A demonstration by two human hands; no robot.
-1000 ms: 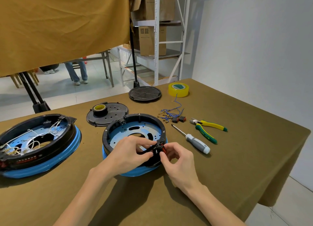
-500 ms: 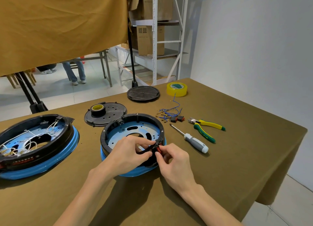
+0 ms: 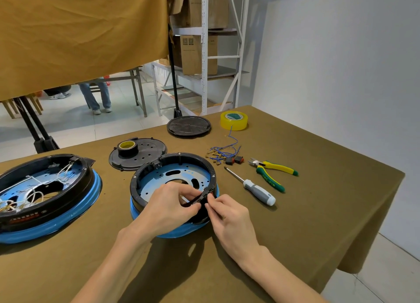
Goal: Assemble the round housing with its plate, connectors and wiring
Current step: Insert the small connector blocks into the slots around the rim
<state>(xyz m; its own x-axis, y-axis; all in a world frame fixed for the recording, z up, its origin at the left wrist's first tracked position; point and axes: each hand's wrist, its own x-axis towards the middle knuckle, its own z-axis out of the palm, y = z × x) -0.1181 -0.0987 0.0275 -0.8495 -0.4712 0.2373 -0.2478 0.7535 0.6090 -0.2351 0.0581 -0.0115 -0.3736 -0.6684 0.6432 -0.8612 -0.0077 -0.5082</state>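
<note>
Both hands work at the near right rim of the round housing (image 3: 175, 180), which sits mid-tabletop (image 3: 318, 189) on its blue base. The left hand (image 3: 168, 208) reaches in over the near wall, fingers (image 3: 189, 190) curled, thumb and forefinger pinching a small black connector (image 3: 204, 194) at the rim. The right hand (image 3: 229, 216) meets it from outside, its fingertips (image 3: 210, 204) bent and pinching the same connector from the right; the exact contact is too small to read.

The housing is a black plastic ring with a pale blue metal plate (image 3: 179, 174) inside, pierced with slots and small holes. Another black connector (image 3: 156, 165) sits on the far inner wall.

To the left lies a second housing (image 3: 45, 189), larger in view, black ring over a glossy blue band, with loose white wires (image 3: 36, 189) inside. Behind the first housing lies a flat black perforated cover (image 3: 147, 155) carrying a roll of black tape (image 3: 127, 147). Farther back sits a ribbed black disc (image 3: 188, 125), and beside it a roll of clear yellowish tape (image 3: 234, 119).

To the right of the housing lie a bundle of thin blue wires (image 3: 223, 152) with brass terminals, two small red-faced switches (image 3: 234, 160), a screwdriver (image 3: 252, 187) with a grey and white handle, and pliers (image 3: 272, 172) with yellow-green grips. The tabletop wears a matte olive-brown cloth.
</note>
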